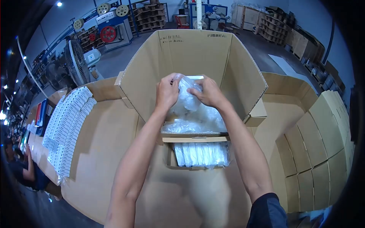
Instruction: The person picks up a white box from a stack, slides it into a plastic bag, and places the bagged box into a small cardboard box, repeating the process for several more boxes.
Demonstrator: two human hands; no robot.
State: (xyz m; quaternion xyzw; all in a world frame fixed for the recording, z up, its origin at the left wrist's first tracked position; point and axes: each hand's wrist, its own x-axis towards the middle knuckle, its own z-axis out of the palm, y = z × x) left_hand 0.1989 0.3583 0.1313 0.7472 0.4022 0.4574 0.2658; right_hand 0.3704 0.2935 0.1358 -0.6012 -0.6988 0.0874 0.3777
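Note:
Both hands are raised over a large open cardboard box (194, 53), holding a clear plastic bag (187, 97) between them. My left hand (167, 91) has its fingers closed on the bag's upper left side. My right hand (208, 92) pinches the bag's right side, thumb in front. Just behind the bag, a white edge shows near my right fingers; I cannot tell what it belongs to. More clear plastic (197, 123) lies in the box below. Nearer to me, a smaller carton (170, 155) holds a row of several plastic-wrapped white items (201, 154).
Rows of small white boxes (66, 129) stand at the left, with red and blue items (41, 114) beyond. Stacked brown cartons (319, 152) fill the right. A person (28, 171) is at the far left edge. A fan (76, 62) stands behind the left side.

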